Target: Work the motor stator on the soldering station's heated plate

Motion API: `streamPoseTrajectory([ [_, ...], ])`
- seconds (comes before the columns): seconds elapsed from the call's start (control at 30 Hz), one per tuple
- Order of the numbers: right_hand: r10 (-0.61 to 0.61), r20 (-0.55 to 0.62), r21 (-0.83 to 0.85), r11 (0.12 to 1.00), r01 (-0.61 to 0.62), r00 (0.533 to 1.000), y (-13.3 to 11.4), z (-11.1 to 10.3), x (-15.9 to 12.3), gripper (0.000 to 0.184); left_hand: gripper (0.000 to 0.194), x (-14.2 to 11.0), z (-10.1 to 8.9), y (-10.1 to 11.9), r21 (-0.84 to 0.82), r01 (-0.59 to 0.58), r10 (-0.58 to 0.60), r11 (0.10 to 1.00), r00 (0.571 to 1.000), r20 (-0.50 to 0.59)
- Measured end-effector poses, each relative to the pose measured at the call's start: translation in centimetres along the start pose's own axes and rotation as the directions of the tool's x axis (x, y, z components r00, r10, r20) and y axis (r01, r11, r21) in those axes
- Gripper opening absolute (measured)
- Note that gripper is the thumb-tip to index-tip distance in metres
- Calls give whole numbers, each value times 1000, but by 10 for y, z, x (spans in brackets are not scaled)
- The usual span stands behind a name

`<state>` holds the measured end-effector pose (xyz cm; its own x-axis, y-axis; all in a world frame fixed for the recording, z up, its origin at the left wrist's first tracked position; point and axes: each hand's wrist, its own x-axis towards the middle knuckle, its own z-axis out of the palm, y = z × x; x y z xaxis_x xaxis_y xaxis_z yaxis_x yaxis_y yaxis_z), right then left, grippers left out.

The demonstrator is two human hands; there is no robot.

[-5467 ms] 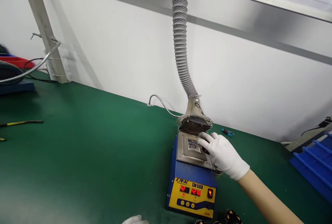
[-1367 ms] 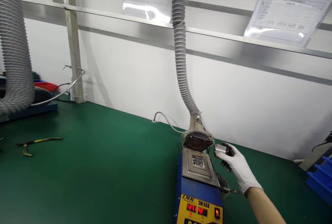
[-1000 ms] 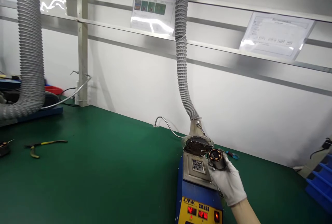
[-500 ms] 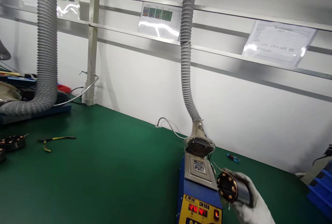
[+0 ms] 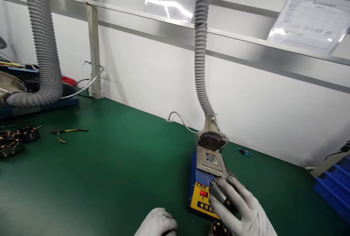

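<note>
My right hand, in a white glove, is closed around a small grey metal motor stator with thin wires sticking out. It holds the part low, in front of the blue and yellow solder pot. My left hand, also gloved, shows at the bottom edge with its fingers curled; I cannot tell whether it holds anything. Another copper-wound stator lies just under my right hand. The pot's metal bath sits below the fume nozzle.
A grey ribbed extraction hose hangs over the pot; a second hose hangs at the left. Stators and yellow-handled pliers lie on the green mat at left. A blue bin stands at the right. A small blue tool lies by the wall.
My right hand has carried the stator from beside the fume nozzle down toward me, in front of the pot. My left hand has come into view at the bottom edge. The view has tilted down.
</note>
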<state>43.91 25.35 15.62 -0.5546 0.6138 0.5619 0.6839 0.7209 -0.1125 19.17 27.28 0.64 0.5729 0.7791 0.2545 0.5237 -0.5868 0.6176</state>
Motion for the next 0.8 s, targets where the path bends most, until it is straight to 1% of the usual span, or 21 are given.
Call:
streamPoseTrajectory([
  [0.03,20,-28,30,999,-20,999,-3,2,-1,71,20,-1,0,0,7,-5,5,1000,1000,-30],
  [0.07,60,-96,70,996,-53,994,-6,5,-1,65,18,-2,0,1,13,-11,11,1000,998,-57],
  [0.1,128,-187,133,986,-104,974,-10,9,-2,57,17,-3,0,2,16,-13,14,1000,997,-78],
  [0.13,231,-274,236,957,-167,934,-13,14,-2,49,16,-3,0,4,16,-9,11,1000,996,-89],
  [0.17,368,-323,379,894,-237,872,-15,18,-3,42,16,-3,-1,5,16,-1,2,1000,996,-92],
  [0.2,515,-307,551,782,-292,800,-17,23,-5,40,16,-3,-2,7,16,9,-8,1000,996,-91],
  [0.23,641,-225,719,618,-319,733,-18,27,-6,41,15,-4,-4,9,16,18,-17,1000,996,-86],
  [0.27,725,-107,848,424,-318,680,-19,29,-8,46,15,-4,-5,11,14,26,-24,1000,996,-81],
  [0.3,769,12,928,229,-294,639,-20,31,-10,52,15,-4,-6,12,14,32,-31,999,997,-76],
  [0.33,785,112,965,59,-254,609,-21,32,-12,56,15,-4,-7,13,14,37,-36,999,997,-73],
  [0.37,788,189,975,-80,-208,586,-22,32,-15,56,15,-4,-7,13,15,43,-42,999,997,-71],
  [0.4,781,252,967,-193,-164,571,-23,31,-17,52,15,-4,-7,14,15,49,-48,999,996,-70],
  [0.43,767,309,949,-284,-134,563,-25,30,-19,47,15,-4,-7,13,15,55,-54,998,996,-70],
  [0.47,744,359,927,-356,-120,564,-26,30,-21,42,14,-5,-6,13,16,62,-60,998,996,-70],
  [0.5,721,396,907,-405,-118,568,-27,30,-23,37,14,-5,-6,13,17,68,-67,998,996,-66],
  [0.57,689,433,885,-446,-130,581,-26,34,-28,31,14,-6,-5,14,22,79,-78,997,995,-60],
  [0.63,671,435,883,-448,-138,600,-23,41,-35,31,15,-6,-6,14,25,81,-80,996,995,-63],
  [0.7,654,426,884,-446,-136,625,-18,50,-42,34,15,-6,-6,14,18,67,-65,998,994,-84],
  [0.8,634,431,884,-438,-160,642,-14,61,-48,47,16,-6,-7,11,18,31,-28,999,990,-137],
])
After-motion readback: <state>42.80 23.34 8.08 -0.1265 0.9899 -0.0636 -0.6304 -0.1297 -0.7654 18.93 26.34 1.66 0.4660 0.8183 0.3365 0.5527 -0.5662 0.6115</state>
